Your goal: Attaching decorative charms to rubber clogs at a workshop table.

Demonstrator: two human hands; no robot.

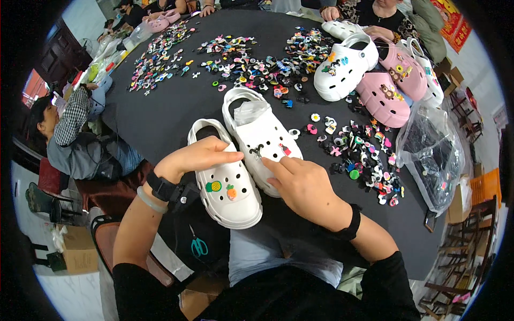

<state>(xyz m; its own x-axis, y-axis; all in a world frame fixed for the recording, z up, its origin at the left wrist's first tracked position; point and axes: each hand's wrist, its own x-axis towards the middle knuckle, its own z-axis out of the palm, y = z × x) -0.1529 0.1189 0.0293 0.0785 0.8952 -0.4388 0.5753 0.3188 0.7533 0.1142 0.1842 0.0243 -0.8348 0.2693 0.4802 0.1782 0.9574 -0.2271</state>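
Note:
Two white clogs lie side by side at the table's near edge. On the left clog (235,211) sit a pineapple charm (213,186) and an orange carrot-like charm (231,192). The right clog (250,124) carries a black-and-silver charm (257,152) and a red bottle-shaped charm (285,150); clear plastic fills its opening. My left hand (203,152) is closed over the left clog's upper, thumb reaching across toward the right clog. My right hand (308,187) grips the right clog's toe side, its index fingertip close to the black-and-silver charm. Some fingers of both hands are hidden.
Piles of colourful shoe charms (369,152) spread right and across the far table. Decorated white and pink clogs (383,99) stack at the far right, above a clear plastic bag (436,155). Teal scissors (199,246) lie near my lap. Other people sit around the table.

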